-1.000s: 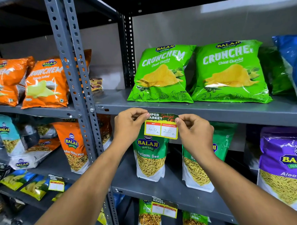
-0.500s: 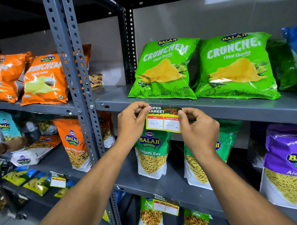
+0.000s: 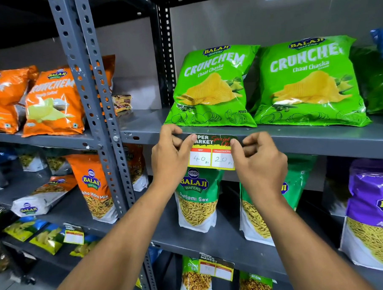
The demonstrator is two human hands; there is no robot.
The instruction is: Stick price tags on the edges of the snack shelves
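Note:
A yellow price tag (image 3: 211,154) with a dark "Super Market" header and the numbers 40 and 20 lies against the front edge of the grey upper shelf (image 3: 317,142). My left hand (image 3: 171,157) pinches its top left corner with the thumb on the header. My right hand (image 3: 258,161) pinches its top right corner. The tag hangs below the shelf edge, in front of a green Ratlami Sev pouch (image 3: 196,201). Two green Crunchem bags (image 3: 212,87) stand on the shelf just above the tag.
A perforated grey upright (image 3: 91,87) splits the racks. Orange Crunchem bags (image 3: 52,102) sit at the left, a purple pouch (image 3: 373,213) at the right. Another tag (image 3: 215,267) hangs on the lower shelf edge, and one more (image 3: 73,236) at the lower left.
Both hands have lifted the tag from slightly below the shelf edge up onto it. The view has shifted a little closer and to the right.

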